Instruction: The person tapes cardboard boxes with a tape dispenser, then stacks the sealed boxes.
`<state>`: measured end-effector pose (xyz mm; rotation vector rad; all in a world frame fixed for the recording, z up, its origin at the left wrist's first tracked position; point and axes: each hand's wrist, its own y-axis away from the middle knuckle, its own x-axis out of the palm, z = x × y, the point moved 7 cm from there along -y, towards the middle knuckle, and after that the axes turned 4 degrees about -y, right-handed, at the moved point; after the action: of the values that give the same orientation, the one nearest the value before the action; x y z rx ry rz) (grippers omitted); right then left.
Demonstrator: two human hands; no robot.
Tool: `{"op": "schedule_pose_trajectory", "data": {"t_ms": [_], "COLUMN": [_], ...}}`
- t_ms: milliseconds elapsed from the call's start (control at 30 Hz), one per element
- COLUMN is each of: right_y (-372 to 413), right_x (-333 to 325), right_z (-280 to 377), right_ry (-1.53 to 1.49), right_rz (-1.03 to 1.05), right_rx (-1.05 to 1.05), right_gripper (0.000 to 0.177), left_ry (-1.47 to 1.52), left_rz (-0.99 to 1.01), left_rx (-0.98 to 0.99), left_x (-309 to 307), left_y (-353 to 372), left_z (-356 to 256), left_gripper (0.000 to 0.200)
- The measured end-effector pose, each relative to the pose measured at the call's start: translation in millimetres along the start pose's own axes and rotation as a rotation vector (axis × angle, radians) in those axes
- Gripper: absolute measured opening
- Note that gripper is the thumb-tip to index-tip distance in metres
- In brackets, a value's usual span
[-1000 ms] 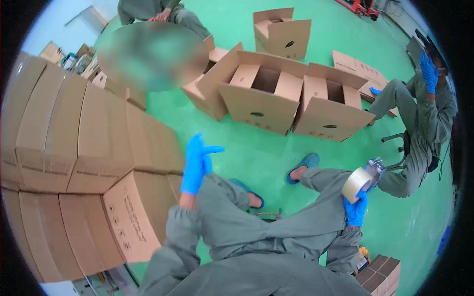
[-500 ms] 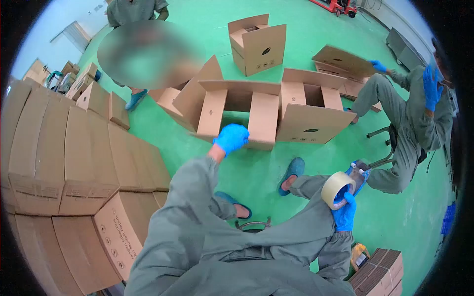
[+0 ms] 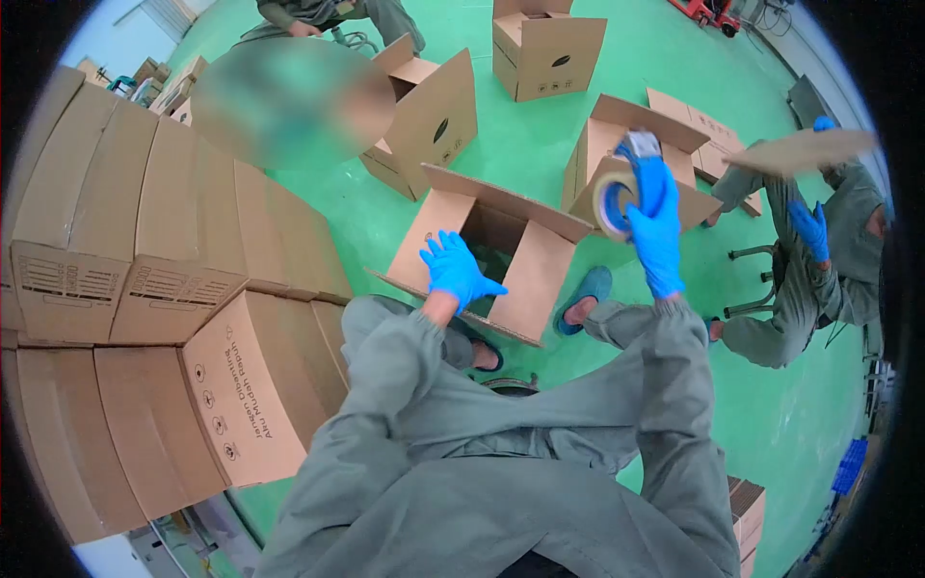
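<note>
An open cardboard box [image 3: 533, 275] stands between my feet, its flaps up and its inside partly visible. My left hand [image 3: 458, 272], in a blue glove, lies over the box's near left flap with its fingers spread. To the right and higher, my right hand [image 3: 657, 231], also gloved in blue, grips a tape dispenser [image 3: 640, 146] carrying a roll of pale tape. The dispenser is in front of another open carton [image 3: 605, 130] in this view. Part of the dispenser's handle is hidden by my fingers.
Stacked cartons [image 3: 183, 260] form a wall on my left. Further off are two more open boxes, one [image 3: 551, 58] at the back. A co-worker [image 3: 814, 260] sits at right with a cardboard piece [image 3: 800, 152]; another person [image 3: 337, 19] is at the far left.
My right hand has lifted the tape dispenser from beside my thigh, up and forward. My left hand has spread its fingers over the box, which now sits closer and turned. The right co-worker has raised cardboard.
</note>
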<state>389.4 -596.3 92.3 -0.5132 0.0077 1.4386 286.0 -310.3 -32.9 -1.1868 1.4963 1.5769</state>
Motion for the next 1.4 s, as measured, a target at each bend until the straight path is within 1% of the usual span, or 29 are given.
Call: {"op": "schedule_pose_trajectory", "data": {"t_ms": [33, 67, 133, 200, 267, 300, 333, 367, 433, 467, 533, 600, 667, 700, 767, 833, 867, 933, 967, 1000, 1067, 1100, 1167, 1200, 1233, 1267, 1300, 1333, 1400], "right_y": [-10.7, -20.6, -35.8, -25.3, 20.3, 53.6, 81.8, 92.9, 105.3, 103.5, 99.8, 98.3, 97.4, 96.9, 95.7, 97.9, 101.0, 115.4, 126.1, 132.3, 130.4, 128.8, 127.2, 128.2, 129.7, 127.7, 126.9, 126.0, 124.5], "right_x": [17.5, 32.4, 72.1, 110.9, 146.3, 155.6, 159.5, 158.5, 155.6, 158.5, 154.3, 159.4, 156.2, 155.0, 154.0, 150.5, 150.3, 159.6, 167.3, 170.2, 177.4, 175.5, 174.1, 175.1, 175.2, 175.4, 175.8, 177.5, 177.8], "right_z": [10.3, 18.9, 17.1, -23.1, -53.9, -70.3, -82.7, -87.2, -104.7, -110.3, -102.1, -104.6, -97.2, -95.1, -90.4, -83.1, -81.7, -76.2, -96.0, -95.9, -95.8, -90.6, -91.4, -90.9, -89.5, -86.9, -84.2, -82.2, -79.2], "right_ry": [0.047, 0.094, 0.147, 0.279, 0.270, 0.343, 0.419, 0.418, 0.333, 0.337, 0.268, 0.278, 0.227, 0.256, 0.285, 0.313, 0.315, 0.284, 0.348, 0.349, 0.360, 0.379, 0.387, 0.383, 0.385, 0.360, 0.335, 0.334, 0.352], "right_rz": [-0.026, -0.052, 0.108, 0.195, 0.410, 0.489, 0.570, 0.580, 0.523, 0.542, 0.433, 0.501, 0.450, 0.452, 0.500, 0.614, 0.626, 0.728, 0.724, 0.725, 0.745, 0.750, 0.747, 0.753, 0.762, 0.758, 0.756, 0.767, 0.784], "right_rx": [-0.038, -0.076, -0.045, -0.088, -0.072, -0.080, -0.091, -0.092, 0.057, 0.076, -0.037, 0.001, -0.045, -0.090, -0.095, -0.083, -0.074, -0.088, 0.015, 0.016, -0.038, 0.009, -0.022, -0.047, -0.044, -0.031, -0.020, -0.032, -0.055], "right_gripper": [0.070, 0.069, 0.071, 0.070, 0.070, 0.072, 0.075, 0.075, 0.080, 0.080, 0.075, 0.079, 0.083, 0.083, 0.084, 0.085, 0.085, 0.082, 0.077, 0.077, 0.072, 0.072, 0.073, 0.073, 0.073, 0.075, 0.077, 0.077, 0.080], "left_ry": [0.044, 0.050, -0.157, -0.229, -0.251, -0.077, 0.096, 0.135, -0.033, -0.026, -0.008, 0.180, 0.173, 0.194, 0.097, 0.104, 0.092, 0.110, 0.127, 0.127, 0.081, 0.090, 0.897, 0.903, 0.885, 0.863, 0.870, 1.022, 1.183], "left_rz": [0.165, 0.159, 0.338, 0.381, 0.311, 0.289, 0.319, 0.287, -0.267, -0.241, -0.494, -0.590, -0.608, -0.599, -0.554, -0.537, -0.528, -0.510, -0.506, -0.504, -0.608, -0.600, -0.472, -0.475, -0.245, -0.017, -0.017, 0.120, 0.249], "left_rx": [-0.211, -0.210, -0.273, -0.254, -0.120, -0.018, 0.068, 0.006, 0.011, 0.007, 0.116, 0.164, 0.112, 0.105, 0.066, 0.079, 0.087, 0.092, 0.103, 0.103, 0.099, 0.103, -0.062, -0.065, -0.028, 0.006, -0.008, 0.073, 0.153], "left_x": [21.1, 38.4, 74.9, 83.4, 76.0, 72.2, 50.2, 25.5, 8.8, 16.7, 15.8, 10.6, 21.7, 38.1, 66.1, 70.1, 72.3, 76.6, 77.4, 81.8, 76.8, 72.3, 47.8, 30.6, 27.6, 33.5, 34.1, 36.9, 36.8], "left_y": [-17.4, -31.1, -43.9, -48.7, -48.5, -49.5, -31.9, -12.3, 26.1, 24.6, 37.3, 2.5, -52.0, -68.9, -107.0, -113.7, -114.7, -119.6, -119.2, -117.0, -120.8, -114.6, -116.5, -119.0, -126.9, -127.9, -124.5, -124.9, -125.0], "left_z": [12.5, 7.6, 0.1, -2.8, -4.3, 2.2, 9.9, 22.5, 57.0, 64.4, 66.9, 52.9, 36.9, 36.5, 29.4, 26.5, 28.2, 30.5, 30.3, 31.4, 35.2, 34.8, 59.5, 62.0, 57.0, 51.4, 50.9, 36.5, 18.2], "left_gripper": [0.130, 0.130, 0.132, 0.133, 0.120, 0.097, 0.077, 0.066, 0.061, 0.061, 0.060, 0.062, 0.061, 0.061, 0.061, 0.061, 0.061, 0.061, 0.062, 0.062, 0.065, 0.065, 0.060, 0.060, 0.056, 0.059, 0.059, 0.059, 0.064]}}
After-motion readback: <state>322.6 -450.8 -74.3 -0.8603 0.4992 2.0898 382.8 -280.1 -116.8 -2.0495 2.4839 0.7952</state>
